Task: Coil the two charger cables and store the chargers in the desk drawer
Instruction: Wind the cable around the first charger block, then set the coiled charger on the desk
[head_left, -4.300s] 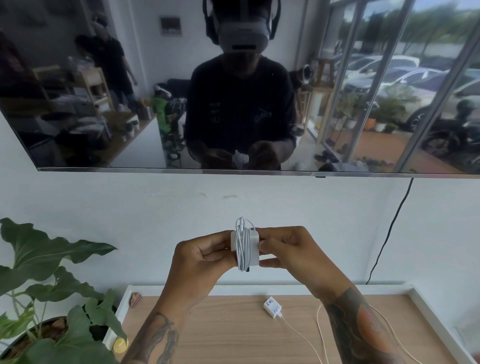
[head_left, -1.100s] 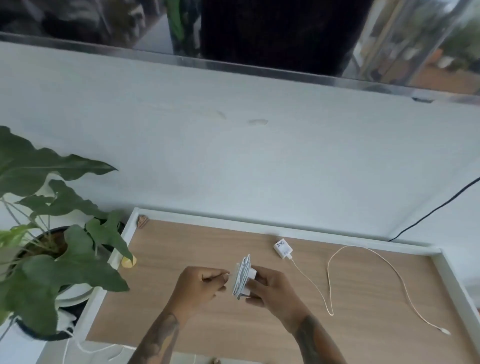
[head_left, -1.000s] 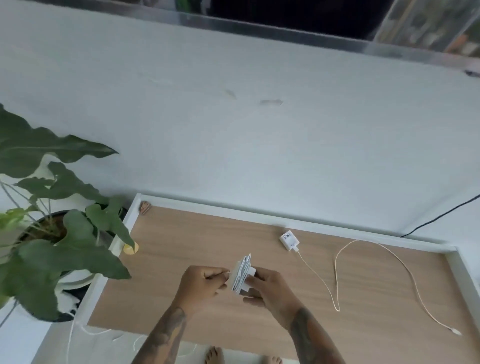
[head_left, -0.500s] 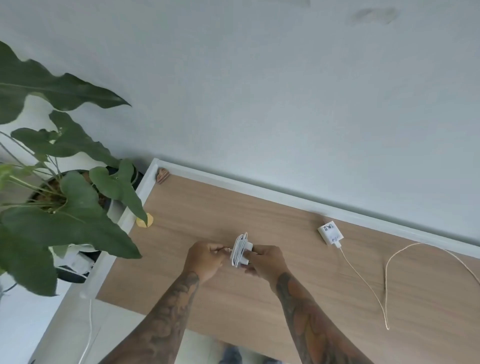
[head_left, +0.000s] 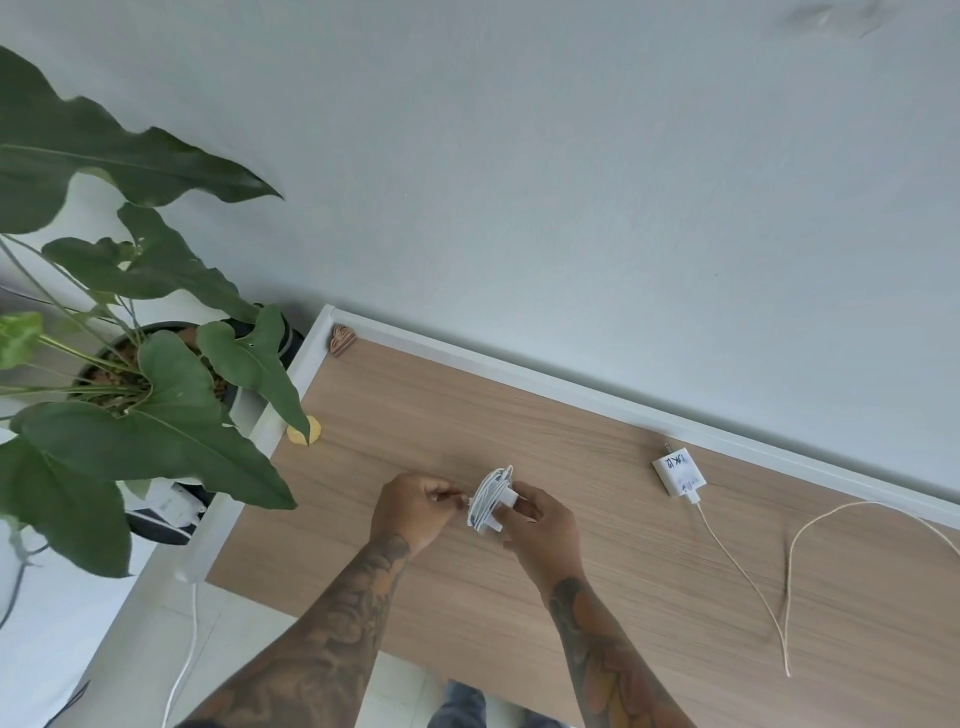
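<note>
A white charger (head_left: 491, 501) with its white cable wound round it is held just above the wooden desk top (head_left: 649, 582). My right hand (head_left: 540, 525) grips the charger body from the right. My left hand (head_left: 415, 509) pinches the cable's end at the charger's left side. A second white charger (head_left: 678, 473) lies flat near the desk's back rim, and its beige cable (head_left: 779, 587) trails loose and uncoiled across the right of the desk. No drawer is in view.
A large potted plant (head_left: 140, 374) stands at the left, its leaves overhanging the desk's left edge. A small brown piece (head_left: 343, 340) sits in the back left corner and a yellow disc (head_left: 304, 431) at the left rim. The white wall rises behind the desk.
The view has tilted down from the wall screen to the desk. Both hands have lowered the wound charger from chest height to just above the desk top, still holding it.
</note>
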